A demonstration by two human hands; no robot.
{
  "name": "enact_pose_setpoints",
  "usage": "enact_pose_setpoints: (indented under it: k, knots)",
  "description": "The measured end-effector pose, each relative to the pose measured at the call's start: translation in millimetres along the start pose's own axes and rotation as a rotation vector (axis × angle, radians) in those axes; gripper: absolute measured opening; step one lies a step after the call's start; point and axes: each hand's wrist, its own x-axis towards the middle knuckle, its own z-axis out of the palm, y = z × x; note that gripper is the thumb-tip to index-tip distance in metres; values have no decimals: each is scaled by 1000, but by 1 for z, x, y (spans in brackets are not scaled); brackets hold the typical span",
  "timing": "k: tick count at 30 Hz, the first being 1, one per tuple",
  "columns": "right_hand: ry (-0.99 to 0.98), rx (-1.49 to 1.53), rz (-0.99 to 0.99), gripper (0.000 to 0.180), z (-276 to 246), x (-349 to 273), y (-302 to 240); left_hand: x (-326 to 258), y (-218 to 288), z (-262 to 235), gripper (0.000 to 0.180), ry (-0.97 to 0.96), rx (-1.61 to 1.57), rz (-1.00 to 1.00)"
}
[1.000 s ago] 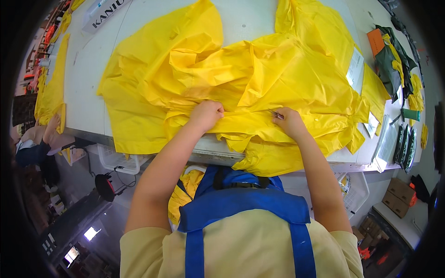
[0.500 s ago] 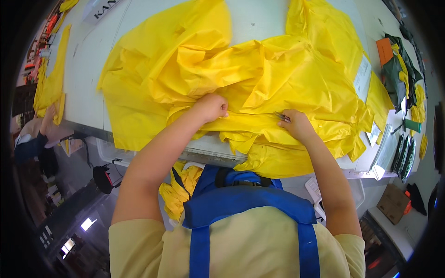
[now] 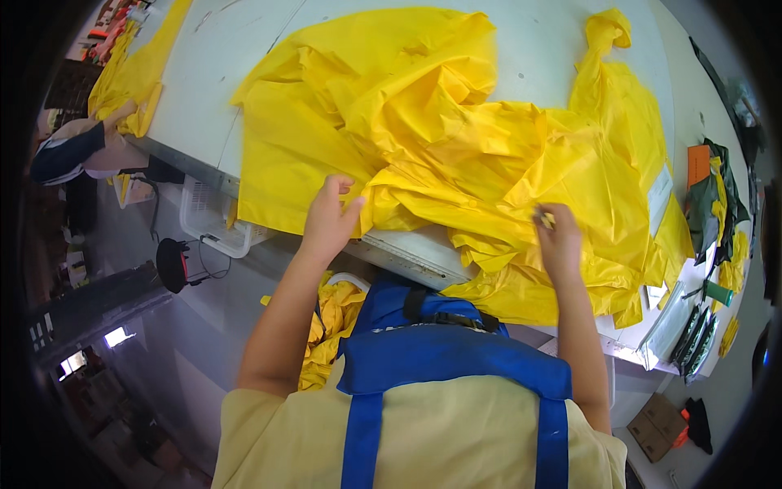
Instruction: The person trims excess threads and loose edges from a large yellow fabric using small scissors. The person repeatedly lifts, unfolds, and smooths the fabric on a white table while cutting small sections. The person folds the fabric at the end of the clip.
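Note:
A large crumpled yellow garment (image 3: 456,147) of smooth, raincoat-like cloth lies across the white table (image 3: 236,73), with its lower folds hanging over the front edge. My left hand (image 3: 330,218) hovers at the garment's near-left edge, fingers and thumb apart, holding nothing. Over the right part of the cloth, my right hand (image 3: 562,240) is closed around small metal thread snips (image 3: 544,218), whose tips poke out past the fingers. Most of the snips is hidden in the palm.
More yellow cloth (image 3: 334,322) is heaped below the table edge. A white plastic basket (image 3: 216,220) stands under the table at left. Another person's arm (image 3: 114,138) rests by yellow cloth at far left. Dark packets (image 3: 692,338) and a green roll (image 3: 718,293) lie at right.
My left hand has let go of the cloth, opened and moved left. The right hand has lifted away from the fold with the snips. The view has turned, and the garment has shifted.

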Motion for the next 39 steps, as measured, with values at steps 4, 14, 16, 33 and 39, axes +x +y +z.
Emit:
enact_pose_setpoints:
  k: [4, 14, 16, 33, 39]
  knots:
    - [-241, 168, -321, 36, 66, 18, -85, 4, -11, 5, 14, -282, 138, -151]
    - [-346, 74, -703, 20, 103, 35, -126, 5, 29, -27, 27, -290, -564, -177]
    - [-317, 88, -732, 31, 95, 27, -126, 24, 35, -22, 32, -337, -777, -319]
    - [54, 366, -269, 18, 68, 22, -133, 26, 91, -1, 13, -191, -636, 187]
    - [-18, 416, -193, 17, 69, 18, -134, 18, 88, -9, 16, -276, -599, 223]
